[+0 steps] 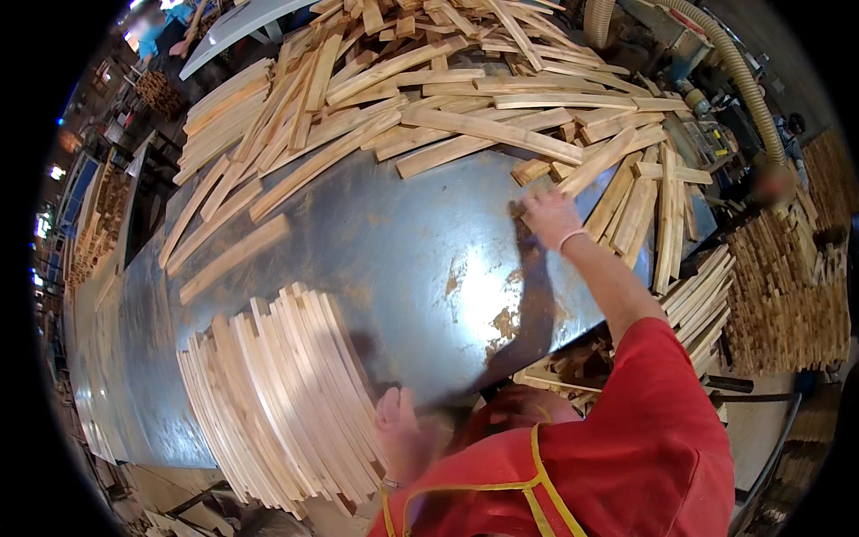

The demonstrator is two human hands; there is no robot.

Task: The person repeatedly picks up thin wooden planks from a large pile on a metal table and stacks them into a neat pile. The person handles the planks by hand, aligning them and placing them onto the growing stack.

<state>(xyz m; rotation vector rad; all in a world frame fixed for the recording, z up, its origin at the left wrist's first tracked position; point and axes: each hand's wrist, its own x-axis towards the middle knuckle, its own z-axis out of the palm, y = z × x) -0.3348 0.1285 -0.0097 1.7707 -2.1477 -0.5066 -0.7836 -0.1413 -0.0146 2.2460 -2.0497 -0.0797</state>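
Observation:
On the metal table, my right hand [550, 217] is at the near end of a pale wooden slat [601, 163] in the loose pile, its fingers curled round that end; the exact grip is partly hidden. Close to my body, my left hand [400, 432] is slightly blurred, beside the right edge of a row of slats [282, 394] lined up side by side. Its fingers point up and away from me, with nothing seen in them. A single slat [234, 258] lies apart, beyond the row.
A large jumbled heap of slats [483, 130] covers the far side of the metal table [394, 242]. Tall wood stacks [778, 295] stand at the right, near a ribbed hose [747, 80]. More wood pieces lie below the table's near edge. Another person [165, 36] is at the far left.

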